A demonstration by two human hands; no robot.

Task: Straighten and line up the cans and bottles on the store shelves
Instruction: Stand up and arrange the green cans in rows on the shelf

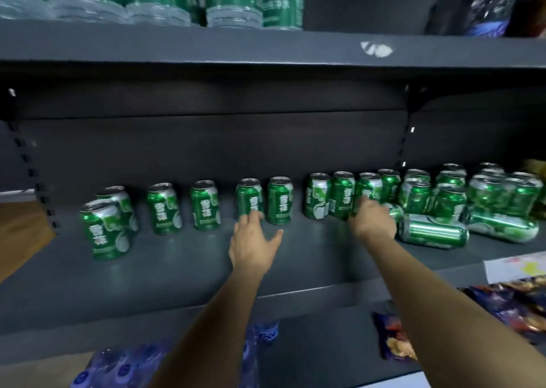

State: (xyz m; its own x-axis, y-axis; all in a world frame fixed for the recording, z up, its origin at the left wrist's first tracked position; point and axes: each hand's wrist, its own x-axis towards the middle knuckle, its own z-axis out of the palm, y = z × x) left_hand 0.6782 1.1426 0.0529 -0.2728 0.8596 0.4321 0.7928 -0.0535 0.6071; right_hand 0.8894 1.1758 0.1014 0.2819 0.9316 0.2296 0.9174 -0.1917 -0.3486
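hidden: right hand (373, 219) fingertips lost behind an upright green can (367, 194), grip cannot be told; a toppled can (394, 211) half covered | left hand (252, 244) spread, fingers touching can (249, 199) | cans: shiny green, white script, along shelf (177, 272) back edge; two lying (432, 231) toward right end

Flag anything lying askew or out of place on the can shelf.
Two green aluminium cans lie on their sides at the right: one beside the right hand, another farther right. The rest stand upright, unevenly spaced.
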